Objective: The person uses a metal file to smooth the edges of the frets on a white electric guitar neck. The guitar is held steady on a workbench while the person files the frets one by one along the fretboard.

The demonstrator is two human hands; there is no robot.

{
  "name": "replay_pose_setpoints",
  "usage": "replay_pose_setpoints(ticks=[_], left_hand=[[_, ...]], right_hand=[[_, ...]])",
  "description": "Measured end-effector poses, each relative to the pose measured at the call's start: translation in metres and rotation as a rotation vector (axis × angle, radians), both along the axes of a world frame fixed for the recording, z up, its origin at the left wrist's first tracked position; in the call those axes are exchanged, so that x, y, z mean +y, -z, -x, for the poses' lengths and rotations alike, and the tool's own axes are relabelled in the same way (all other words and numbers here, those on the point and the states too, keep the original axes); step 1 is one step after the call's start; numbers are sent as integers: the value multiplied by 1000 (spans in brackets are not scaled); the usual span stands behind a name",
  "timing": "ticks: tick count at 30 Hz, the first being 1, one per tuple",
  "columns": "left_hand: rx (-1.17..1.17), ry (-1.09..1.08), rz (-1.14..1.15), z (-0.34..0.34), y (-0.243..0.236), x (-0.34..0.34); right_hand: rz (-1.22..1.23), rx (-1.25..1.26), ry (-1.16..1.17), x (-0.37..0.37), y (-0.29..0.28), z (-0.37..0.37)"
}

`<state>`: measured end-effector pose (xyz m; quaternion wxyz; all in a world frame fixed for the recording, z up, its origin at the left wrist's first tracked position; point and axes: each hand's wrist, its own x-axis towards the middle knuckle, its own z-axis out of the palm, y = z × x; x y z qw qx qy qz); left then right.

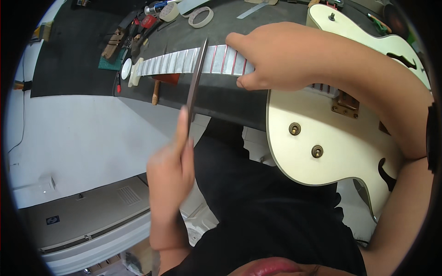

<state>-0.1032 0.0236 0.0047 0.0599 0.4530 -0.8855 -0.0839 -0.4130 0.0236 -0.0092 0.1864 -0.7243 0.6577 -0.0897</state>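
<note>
A cream electric guitar [294, 161] with dark f-holes lies with its body at the right and its neck reaching left. Pale tape-like strips cover the fretboard [177, 61] between the frets, and several fret lines near my right hand look red. My left hand [172, 161] is wrapped round one end of a long, narrow metal file [197, 76], index finger stretched along it. The file lies crosswise over the middle of the fretboard. My right hand [276, 57] grips the guitar neck near the body, thumb and fingers at its two edges; its palm side is hidden.
Tape rolls [201, 17] and a metal ruler [252, 10] lie on the dark bench mat [69, 60] beyond the neck. At the far left are hand tools, a wooden block [113, 43] and a small white dish [126, 69]. A wooden handle [156, 92] shows under the neck.
</note>
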Motion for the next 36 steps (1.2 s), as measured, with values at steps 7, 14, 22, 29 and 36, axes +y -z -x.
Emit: replay_pose_setpoints(ticks=[7,14,22,29,36], left_hand=[[205,104,-98,49,1,-73],[216,67,-153,-56,18,14],[239,8,-235,70,-5,-83],[194,-3,-182,-26,16,14],[153,66,-127,39,-2,-57]], right_hand=[[-29,-50,-14,2,-22,-8],[-53,-33,-8,-1,-18,-4],[-10,-27,-19,-1,-19,-11],[-22,-12,5,3,-14,-5],[58,-23,-45,2,-8,-4]])
